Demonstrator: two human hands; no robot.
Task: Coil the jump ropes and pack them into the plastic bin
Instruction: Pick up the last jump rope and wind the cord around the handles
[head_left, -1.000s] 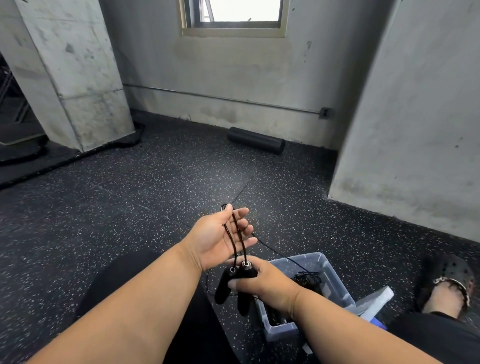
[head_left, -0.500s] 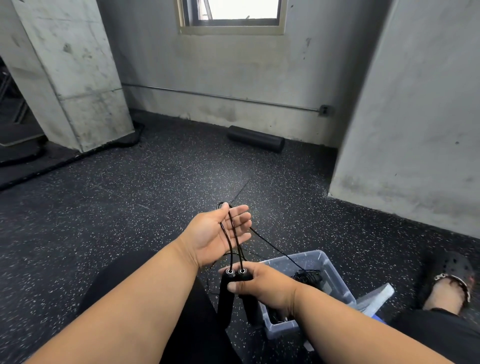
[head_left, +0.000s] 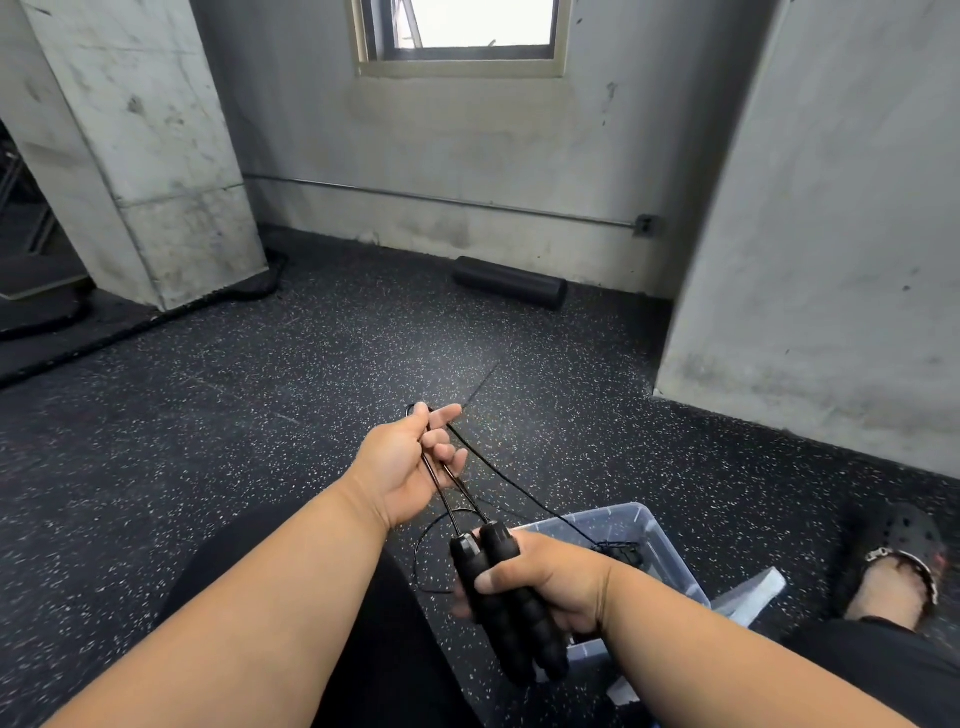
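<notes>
My right hand grips the two black ribbed handles of a jump rope side by side, their tops pointing up and away. The thin black cord runs from the handle tops up into my left hand, whose fingers curl around the loop. A further strand trails from my left hand down to the right into the clear plastic bin, which sits on the floor beneath my right wrist. Another black rope bundle lies inside the bin.
The bin's lid leans against the bin's right side. My sandalled foot rests at the right. A black foam roller lies by the far wall. Concrete pillars stand left and right on the speckled rubber floor.
My left hand has closed its fingers on the cord loop. My right hand has slid down and now wraps the handles, lifting them up into fuller view.
</notes>
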